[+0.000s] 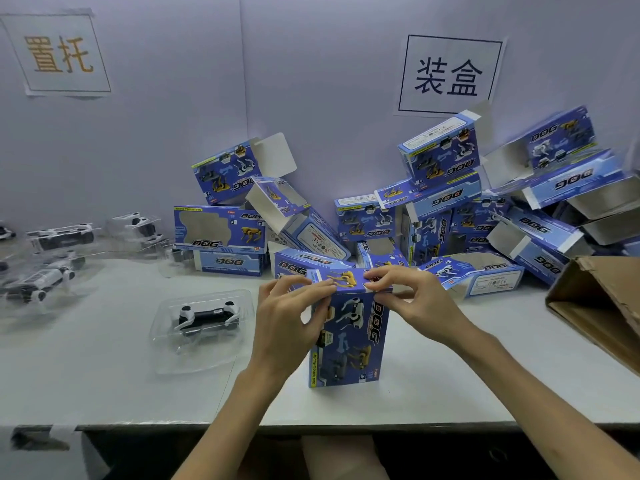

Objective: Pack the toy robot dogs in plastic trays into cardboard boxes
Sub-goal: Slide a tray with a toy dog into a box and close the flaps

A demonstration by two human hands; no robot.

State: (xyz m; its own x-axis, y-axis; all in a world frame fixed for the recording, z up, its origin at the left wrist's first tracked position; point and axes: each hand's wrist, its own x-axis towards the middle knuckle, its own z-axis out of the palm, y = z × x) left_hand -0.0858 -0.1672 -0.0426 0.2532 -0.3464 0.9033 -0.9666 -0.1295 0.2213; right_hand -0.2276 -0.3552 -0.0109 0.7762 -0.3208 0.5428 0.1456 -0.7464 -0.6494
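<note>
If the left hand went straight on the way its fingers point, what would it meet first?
The left hand already pinches the top of the upright box, so that comes first. Beyond it, the next thing is probably the right hand, though depth is unclear.

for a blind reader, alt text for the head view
Left hand and right hand pinch the top flap of a blue box standing on a table. A toy dog in a clear tray lies left of it; open blue boxes are piled behind.
</note>
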